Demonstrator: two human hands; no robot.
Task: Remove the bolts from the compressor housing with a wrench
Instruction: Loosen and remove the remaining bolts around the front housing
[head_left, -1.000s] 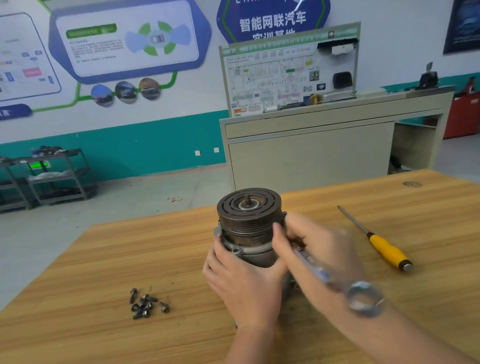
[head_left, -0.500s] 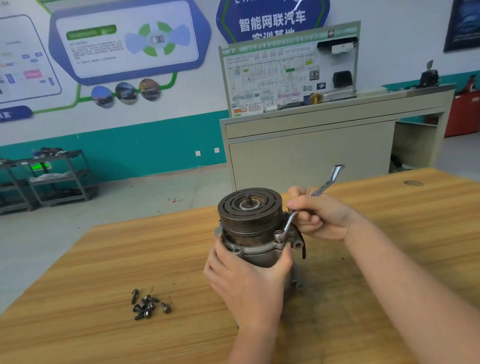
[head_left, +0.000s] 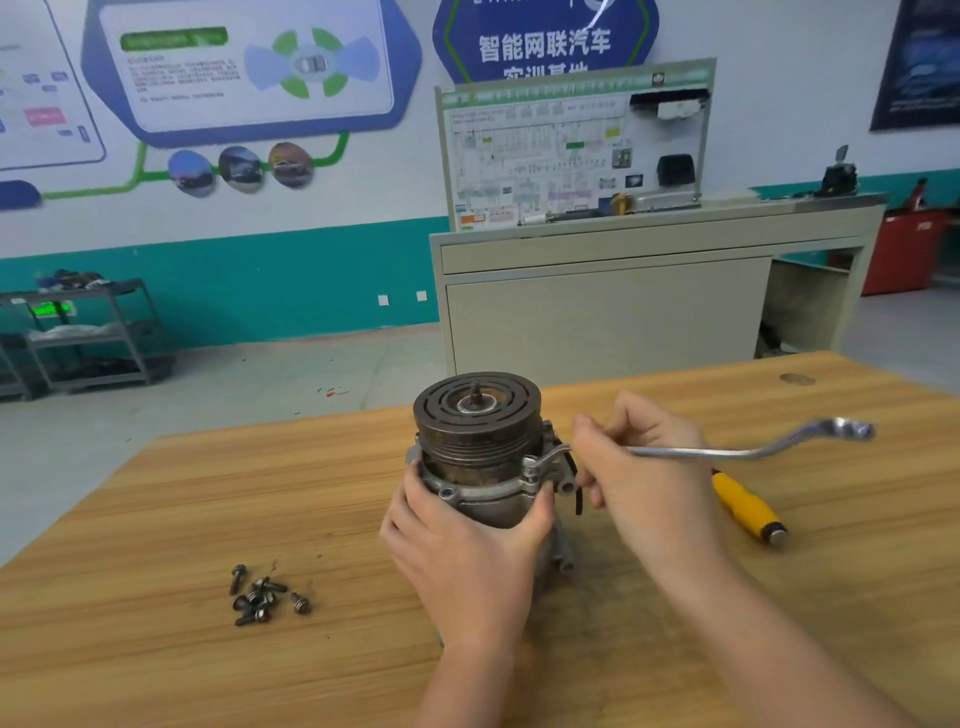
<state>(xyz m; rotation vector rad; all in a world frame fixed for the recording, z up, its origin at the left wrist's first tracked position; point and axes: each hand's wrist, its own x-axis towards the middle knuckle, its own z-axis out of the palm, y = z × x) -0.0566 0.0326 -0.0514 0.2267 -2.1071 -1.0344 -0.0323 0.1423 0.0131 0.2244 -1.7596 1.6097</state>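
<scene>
Left of the compressor housing (head_left: 480, 467), a heap of loose bolts (head_left: 262, 597) lies on the tabletop (head_left: 156, 519); a careless elbow could scatter them. The left hand (head_left: 467, 551) wraps its fingers around the housing's near side, steadying it upright. If that hold slackens, the housing may twist with the pull. At its right flange the wrench (head_left: 701, 452) sits on a bolt, the right hand (head_left: 639, 478) gripping the shank close to the head; such short leverage risks slipping off and rounding the bolt. Further right lies a yellow screwdriver (head_left: 745, 506).
</scene>
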